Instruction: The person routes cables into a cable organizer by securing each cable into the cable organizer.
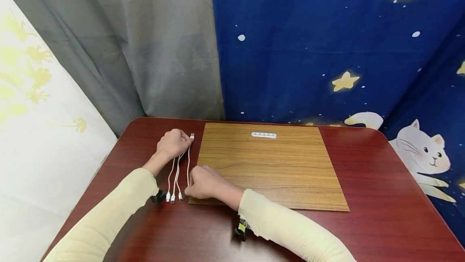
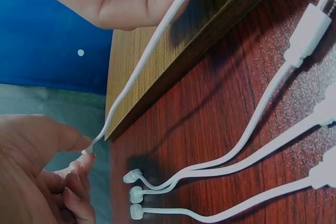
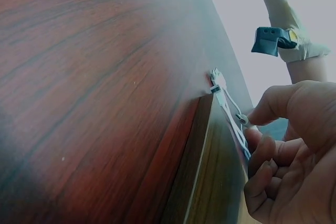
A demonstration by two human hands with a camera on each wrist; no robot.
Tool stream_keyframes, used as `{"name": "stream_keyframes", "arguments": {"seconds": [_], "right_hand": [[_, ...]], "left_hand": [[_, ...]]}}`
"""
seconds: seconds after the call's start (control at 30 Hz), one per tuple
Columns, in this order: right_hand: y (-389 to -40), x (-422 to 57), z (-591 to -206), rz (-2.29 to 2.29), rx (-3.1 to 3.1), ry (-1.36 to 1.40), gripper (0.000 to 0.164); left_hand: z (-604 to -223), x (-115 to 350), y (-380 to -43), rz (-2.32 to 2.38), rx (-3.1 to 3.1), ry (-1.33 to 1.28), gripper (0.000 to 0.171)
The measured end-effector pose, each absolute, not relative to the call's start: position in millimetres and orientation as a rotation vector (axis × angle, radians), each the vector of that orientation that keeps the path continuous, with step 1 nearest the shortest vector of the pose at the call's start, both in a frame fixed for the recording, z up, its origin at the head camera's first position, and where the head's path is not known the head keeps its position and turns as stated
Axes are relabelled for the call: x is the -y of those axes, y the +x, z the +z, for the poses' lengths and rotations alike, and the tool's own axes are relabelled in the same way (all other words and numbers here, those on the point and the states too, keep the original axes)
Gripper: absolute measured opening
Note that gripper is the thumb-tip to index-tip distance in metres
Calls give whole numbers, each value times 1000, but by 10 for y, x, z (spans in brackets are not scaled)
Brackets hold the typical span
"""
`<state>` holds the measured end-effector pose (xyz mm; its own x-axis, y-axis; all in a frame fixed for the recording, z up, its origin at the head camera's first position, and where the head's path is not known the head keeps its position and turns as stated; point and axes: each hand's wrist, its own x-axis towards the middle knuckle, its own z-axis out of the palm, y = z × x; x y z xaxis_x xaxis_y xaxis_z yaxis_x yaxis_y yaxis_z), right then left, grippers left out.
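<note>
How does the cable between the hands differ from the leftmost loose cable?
The held cable is raised, pinched near both ends by the left hand and right hand; the leftmost cable lies on the table, untouched. The held cable runs straighter; the leftmost cable bends more. Both are white.

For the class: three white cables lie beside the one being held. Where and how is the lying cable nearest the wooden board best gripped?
Probably by the plug housing at its end nearest the person, coming from above and pinching its long sides. It is thicker and straighter than the thin cord, and lies uncovered on the table, clear of the next plug.
</note>
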<state>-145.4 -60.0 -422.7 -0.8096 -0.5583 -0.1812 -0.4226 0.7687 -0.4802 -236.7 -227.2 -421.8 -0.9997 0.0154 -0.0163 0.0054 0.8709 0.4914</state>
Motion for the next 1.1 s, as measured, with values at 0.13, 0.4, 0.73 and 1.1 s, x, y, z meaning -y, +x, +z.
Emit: {"name": "stream_keyframes", "arguments": {"seconds": [0.13, 0.4, 0.73, 1.1], "right_hand": [[-1464, 557, -4249, -624, -2651, -765, 27], [-1482, 485, -4307, -667, -2644, -760, 26], [-1478, 407, -4314, -714, -2647, -746, 27], [-1502, 309, -4347, -860, -2612, -804, 20]], "left_hand": [[-4207, 2269, -2347, 810, -3022, 12, 24], [-4168, 2253, -2322, 841, -3035, 17, 27], [-4095, 2166, -2326, 893, -3041, 48, 30], [-4070, 2176, -2313, 930, -3044, 25, 31]]}}
